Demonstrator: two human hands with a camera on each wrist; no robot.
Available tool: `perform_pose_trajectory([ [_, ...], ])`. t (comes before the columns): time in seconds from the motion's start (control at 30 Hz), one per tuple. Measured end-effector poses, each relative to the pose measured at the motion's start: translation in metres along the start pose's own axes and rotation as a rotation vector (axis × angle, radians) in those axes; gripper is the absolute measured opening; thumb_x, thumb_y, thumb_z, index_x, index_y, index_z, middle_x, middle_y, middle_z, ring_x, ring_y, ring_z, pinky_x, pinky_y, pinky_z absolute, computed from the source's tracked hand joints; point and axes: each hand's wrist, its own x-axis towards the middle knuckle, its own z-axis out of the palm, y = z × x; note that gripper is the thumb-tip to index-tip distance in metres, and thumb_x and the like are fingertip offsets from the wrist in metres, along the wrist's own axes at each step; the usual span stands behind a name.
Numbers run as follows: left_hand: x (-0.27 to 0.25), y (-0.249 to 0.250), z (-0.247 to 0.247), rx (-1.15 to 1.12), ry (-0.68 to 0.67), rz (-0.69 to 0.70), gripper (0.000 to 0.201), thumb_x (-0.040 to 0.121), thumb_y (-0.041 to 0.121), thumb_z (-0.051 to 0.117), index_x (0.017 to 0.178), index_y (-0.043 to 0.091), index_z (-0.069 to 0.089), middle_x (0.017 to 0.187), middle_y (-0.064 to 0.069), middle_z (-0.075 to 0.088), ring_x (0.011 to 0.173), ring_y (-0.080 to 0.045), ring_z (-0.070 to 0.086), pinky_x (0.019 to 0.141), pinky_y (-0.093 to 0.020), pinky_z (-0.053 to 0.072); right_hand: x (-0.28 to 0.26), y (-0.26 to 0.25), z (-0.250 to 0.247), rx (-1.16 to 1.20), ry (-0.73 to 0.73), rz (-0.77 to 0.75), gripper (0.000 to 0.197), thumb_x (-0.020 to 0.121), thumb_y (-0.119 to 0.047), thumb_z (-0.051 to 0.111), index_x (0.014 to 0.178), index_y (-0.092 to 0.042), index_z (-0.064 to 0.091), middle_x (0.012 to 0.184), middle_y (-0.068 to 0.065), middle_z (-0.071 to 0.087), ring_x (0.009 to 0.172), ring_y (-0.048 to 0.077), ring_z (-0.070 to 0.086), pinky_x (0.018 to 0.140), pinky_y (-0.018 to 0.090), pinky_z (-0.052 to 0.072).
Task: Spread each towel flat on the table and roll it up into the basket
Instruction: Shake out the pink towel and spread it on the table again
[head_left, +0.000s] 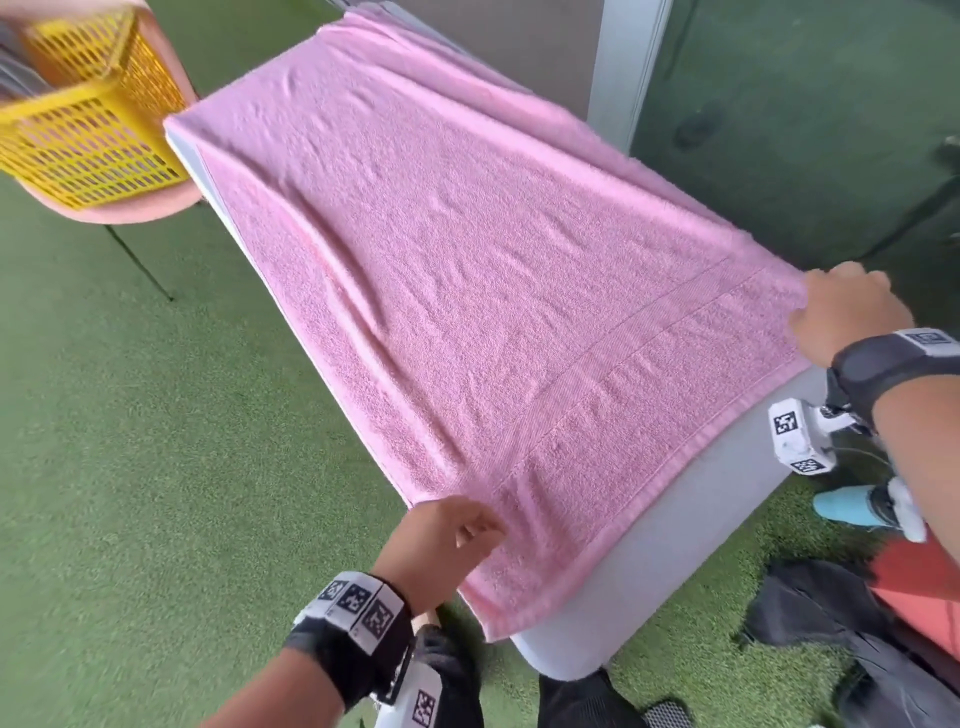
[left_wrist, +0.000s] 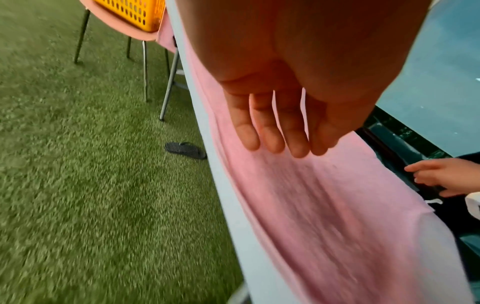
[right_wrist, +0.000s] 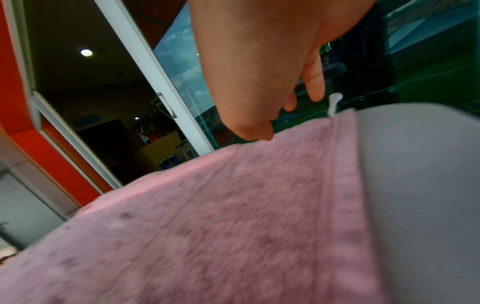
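Towel (head_left: 467, 291) lies spread along the table (head_left: 665, 561), left hand (head_left: 441, 540) flat-fingered on its near-left edge, right hand (head_left: 852, 317) pinching the near-right edge; uneven pulling could drag it off the left side.

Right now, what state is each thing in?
towel: spread flat on the table, slightly wrinkled, not rolled
basket: upright on a chair, nothing visible inside
left hand: fingers straight, at the towel's near left corner
right hand: fingers pinching the towel's right edge
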Motion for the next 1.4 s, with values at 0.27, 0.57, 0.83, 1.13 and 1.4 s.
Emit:
perform_pose_trajectory([
  [0.27, 0.037, -0.095, -0.113, 0.385, 0.312, 0.13, 0.027, 0.09, 0.036, 0.062, 0.118, 0.038, 0.064, 0.127, 0.015, 0.055, 0.118, -0.01, 0.045, 0.098, -0.036, 0.047, -0.117, -0.164, 0.01, 0.226, 0.015, -0.287, 0.042, 0.09, -0.031, 0.055, 0.13, -0.016, 0.058, 0.132, 0.01, 0.052, 0.122, 0.03, 0.043, 0.093, 0.048, 0.05],
  [0.57, 0.075, -0.142, -0.14, 0.65, 0.114, 0.178, 0.075, 0.092, 0.069, 0.036, 0.153, 0.049, -0.003, 0.164, 0.008, -0.015, 0.15, -0.017, -0.016, 0.121, -0.05, 0.006, -0.219, -0.249, 0.08, 0.235, -0.12, -0.41, 0.082, 0.09, -0.068, 0.049, 0.156, -0.035, 0.015, 0.166, -0.008, -0.004, 0.152, 0.015, -0.007, 0.118, 0.046, 0.01],
  [0.83, 0.055, -0.127, -0.128, 0.581, 0.077, 0.178, 0.067, 0.095, 0.061, 0.04, 0.15, 0.054, 0.003, 0.164, 0.01, -0.008, 0.151, -0.018, -0.009, 0.12, -0.051, 0.011, -0.22, -0.225, 0.071, 0.251, -0.154, -0.415, 0.078, 0.089, -0.067, 0.051, 0.155, -0.041, 0.017, 0.164, -0.015, -0.002, 0.151, 0.015, -0.003, 0.12, 0.043, 0.007],
  [1.13, 0.058, -0.139, -0.228, 0.43, 0.153, 0.104, 0.035, 0.096, 0.041, 0.054, 0.13, 0.035, 0.057, 0.134, 0.01, 0.049, 0.126, -0.011, 0.038, 0.112, -0.033, 0.035, -0.173, -0.295, 0.014, 0.477, -0.098, -0.339, 0.016, 0.094, -0.028, 0.059, 0.108, -0.026, 0.067, 0.106, -0.016, 0.057, 0.104, 0.009, 0.058, 0.089, 0.027, 0.047],
  [1.4, 0.129, -0.219, -0.405, 0.415, 0.29, 0.074, 0.026, 0.096, 0.043, 0.053, 0.12, 0.036, 0.063, 0.125, 0.012, 0.053, 0.125, -0.013, 0.04, 0.11, -0.04, 0.039, -0.077, -0.448, -0.032, 0.554, -0.063, -0.293, 0.009, 0.09, -0.029, 0.062, 0.082, -0.028, 0.066, 0.081, -0.014, 0.068, 0.076, 0.007, 0.063, 0.074, 0.037, 0.056],
])
